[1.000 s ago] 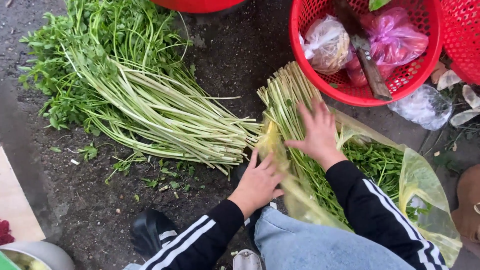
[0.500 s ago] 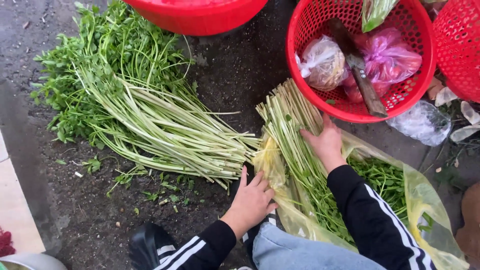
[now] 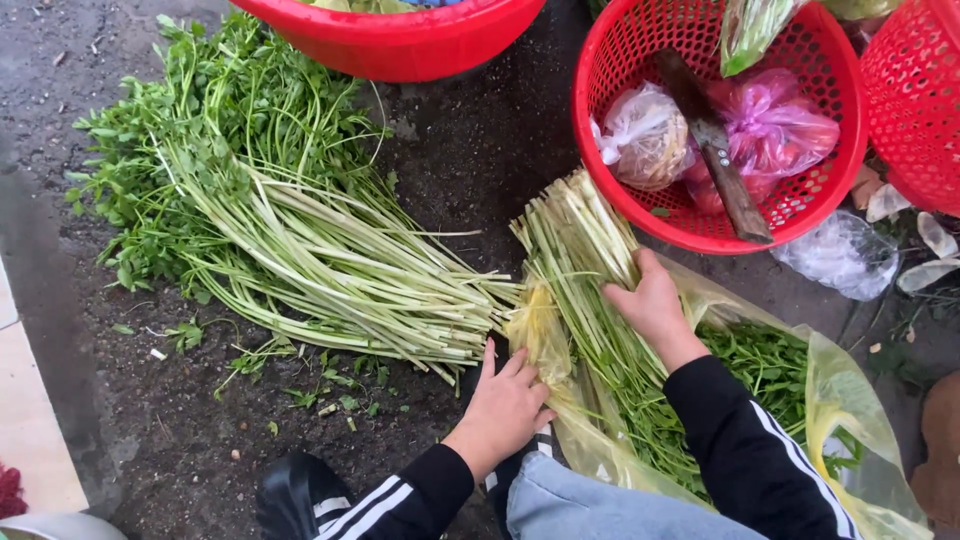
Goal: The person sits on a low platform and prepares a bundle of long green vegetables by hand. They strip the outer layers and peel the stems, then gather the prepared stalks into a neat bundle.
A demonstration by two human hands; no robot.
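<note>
Head view: bundle of pale-stemmed greens point(image 3: 590, 290) (cut ends at 12 o'clock) lies half inside yellow plastic bag point(image 3: 850, 400). Right hand point(image 3: 655, 305) fingers curl on stems; left hand point(image 3: 505, 405) presses flat, fingers spread, on bag edge. Red basket point(image 3: 610, 150) at 1 o'clock holds tied bags.

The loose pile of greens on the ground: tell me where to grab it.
Grip the loose pile of greens at the pale bare stem ends near the left hand, coming from above. There the stalks lie parallel and gathered; the leafy tops fan out wide.
</note>
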